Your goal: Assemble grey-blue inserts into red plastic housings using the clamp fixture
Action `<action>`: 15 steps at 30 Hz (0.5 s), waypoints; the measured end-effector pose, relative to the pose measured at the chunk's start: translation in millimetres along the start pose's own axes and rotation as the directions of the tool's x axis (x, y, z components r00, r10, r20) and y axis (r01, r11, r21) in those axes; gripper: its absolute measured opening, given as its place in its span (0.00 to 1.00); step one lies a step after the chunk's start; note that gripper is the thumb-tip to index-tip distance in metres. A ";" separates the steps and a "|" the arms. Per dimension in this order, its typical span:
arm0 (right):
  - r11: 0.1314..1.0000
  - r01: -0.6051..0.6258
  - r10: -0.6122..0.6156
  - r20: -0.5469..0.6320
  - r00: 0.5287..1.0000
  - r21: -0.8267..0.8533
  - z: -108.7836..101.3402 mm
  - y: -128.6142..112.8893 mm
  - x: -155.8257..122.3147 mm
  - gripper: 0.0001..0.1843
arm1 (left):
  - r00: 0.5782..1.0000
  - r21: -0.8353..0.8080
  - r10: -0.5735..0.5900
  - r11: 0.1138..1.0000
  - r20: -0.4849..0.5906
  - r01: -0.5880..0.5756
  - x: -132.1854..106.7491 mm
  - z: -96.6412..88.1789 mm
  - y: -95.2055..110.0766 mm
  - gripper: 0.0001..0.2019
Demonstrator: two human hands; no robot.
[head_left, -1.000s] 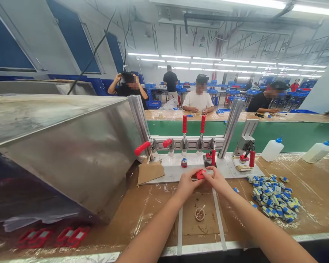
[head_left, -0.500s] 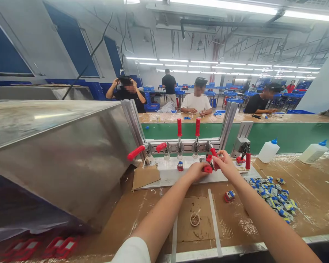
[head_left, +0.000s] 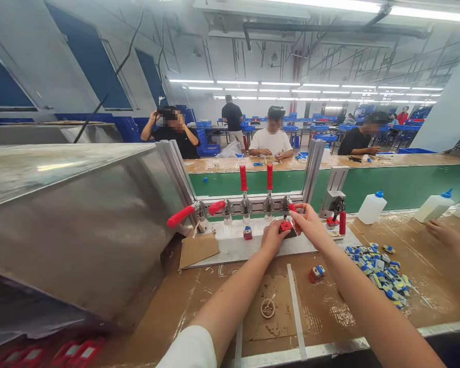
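Note:
My left hand [head_left: 273, 235] pinches a small red part [head_left: 284, 226] and holds it on the white jig plate [head_left: 230, 244], under the rightmost clamp of the row. My right hand [head_left: 309, 223] grips that toggle clamp's red handle [head_left: 292, 208], which is tilted forward. Beside it two clamps [head_left: 244, 178] stand with handles upright, and two more on the left [head_left: 180, 216] have handles swung down. Another small red part [head_left: 247, 233] sits on the plate under an upright clamp. A red-and-blue part [head_left: 316, 273] lies on the bench near my right forearm.
A large steel hood [head_left: 80, 214] fills the left. A pile of blue-white parts [head_left: 379, 266] lies at right, beyond it two glue bottles [head_left: 371, 207]. Another person's hand [head_left: 446, 236] rests at far right. A small glue cup [head_left: 268, 307] sits near the front edge. People work across the green conveyor [head_left: 406, 184].
Both hands moved from the near bench up to the jig. The left set the red part under the right clamp; the right took hold of the clamp handle. A red-and-blue part was left on the bench.

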State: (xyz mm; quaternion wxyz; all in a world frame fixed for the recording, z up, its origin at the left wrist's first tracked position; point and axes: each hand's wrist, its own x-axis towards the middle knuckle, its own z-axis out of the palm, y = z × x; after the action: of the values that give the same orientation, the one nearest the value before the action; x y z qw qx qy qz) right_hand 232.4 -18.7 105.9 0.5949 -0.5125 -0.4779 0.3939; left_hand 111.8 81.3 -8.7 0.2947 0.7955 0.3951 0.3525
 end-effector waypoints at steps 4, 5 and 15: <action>1.000 -0.019 0.019 0.001 1.000 0.002 0.1 -2.3 4.0 0.36 | 0.998 0.004 -0.047 0.999 -0.052 0.047 3.7 5.9 -4.3 0.20; 1.000 -0.030 0.030 0.006 1.000 0.004 -0.1 -2.8 5.4 0.38 | 0.997 0.004 -0.053 0.999 -0.055 0.053 5.6 7.2 -5.2 0.21; 0.995 -0.014 0.026 0.120 0.992 -0.097 -6.3 -1.6 2.5 0.26 | 0.999 -0.015 -0.036 0.999 0.024 0.036 24.7 11.2 -9.1 0.21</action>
State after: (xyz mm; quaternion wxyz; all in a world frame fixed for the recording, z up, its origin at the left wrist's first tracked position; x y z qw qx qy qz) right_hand 239.2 -18.0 107.8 0.5356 -0.5203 -0.5262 0.4068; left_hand 127.6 104.5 -13.8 0.3117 0.7902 0.4031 0.3404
